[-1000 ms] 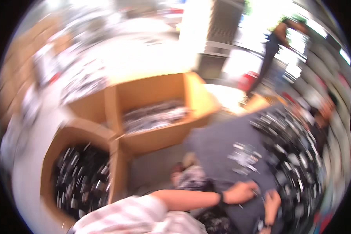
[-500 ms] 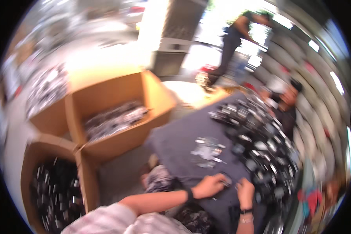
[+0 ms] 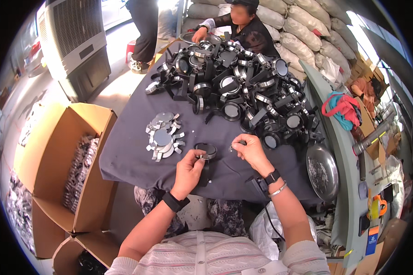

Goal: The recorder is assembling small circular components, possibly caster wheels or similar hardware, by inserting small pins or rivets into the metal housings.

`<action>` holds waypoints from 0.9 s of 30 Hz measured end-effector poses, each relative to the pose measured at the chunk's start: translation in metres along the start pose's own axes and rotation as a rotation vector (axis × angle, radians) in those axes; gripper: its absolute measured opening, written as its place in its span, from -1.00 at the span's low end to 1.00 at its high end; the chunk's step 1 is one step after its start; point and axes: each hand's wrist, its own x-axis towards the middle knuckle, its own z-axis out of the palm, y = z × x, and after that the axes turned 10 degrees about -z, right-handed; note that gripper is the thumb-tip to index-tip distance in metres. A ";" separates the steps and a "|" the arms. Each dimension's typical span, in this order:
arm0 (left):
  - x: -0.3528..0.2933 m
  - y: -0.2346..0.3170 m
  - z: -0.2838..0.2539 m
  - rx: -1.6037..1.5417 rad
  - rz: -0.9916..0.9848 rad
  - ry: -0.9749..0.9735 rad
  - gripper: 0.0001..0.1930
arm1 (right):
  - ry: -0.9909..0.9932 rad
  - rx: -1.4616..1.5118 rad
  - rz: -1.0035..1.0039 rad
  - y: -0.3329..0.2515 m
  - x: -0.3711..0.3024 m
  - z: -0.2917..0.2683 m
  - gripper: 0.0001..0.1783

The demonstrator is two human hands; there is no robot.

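Observation:
Near the table's front, my left hand (image 3: 189,167) grips a round black part with a metal band (image 3: 205,149) by its rim; a dark stem runs down from it onto the cloth. To its right, my right hand (image 3: 248,150) is closed in a pinch, a tiny metallic bit showing at the fingertips, too small to name. Beyond both hands lies a big heap of similar black banded parts (image 3: 229,85). Left of them is a small stack of flat silver discs with tabs (image 3: 162,136). The grey tablecloth (image 3: 124,151) lies under everything.
Open cardboard boxes (image 3: 50,158) stand to the left, one holding shiny metal pieces. An oval metal tray (image 3: 322,172) sits at the table's right edge, beside a green ledge (image 3: 332,151) with tape and cloths. A co-worker (image 3: 248,32) reaches into the heap; an air cooler (image 3: 73,41) stands far left.
My view has swung right, so boxes and cooler now sit further left. My left hand now shows plainly gripping the banded part. The seated co-worker's hand now reaches to the heap.

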 end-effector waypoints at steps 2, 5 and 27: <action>0.000 0.003 0.000 0.008 -0.013 -0.007 -0.86 | -0.028 -0.011 0.018 0.002 -0.002 0.000 -0.97; -0.005 0.006 0.003 0.033 -0.001 -0.016 -0.85 | 0.009 -0.550 -0.395 0.024 -0.007 -0.002 -0.88; -0.006 0.008 0.001 0.011 -0.010 -0.018 -0.84 | -0.054 0.100 0.062 -0.005 -0.010 -0.002 -0.96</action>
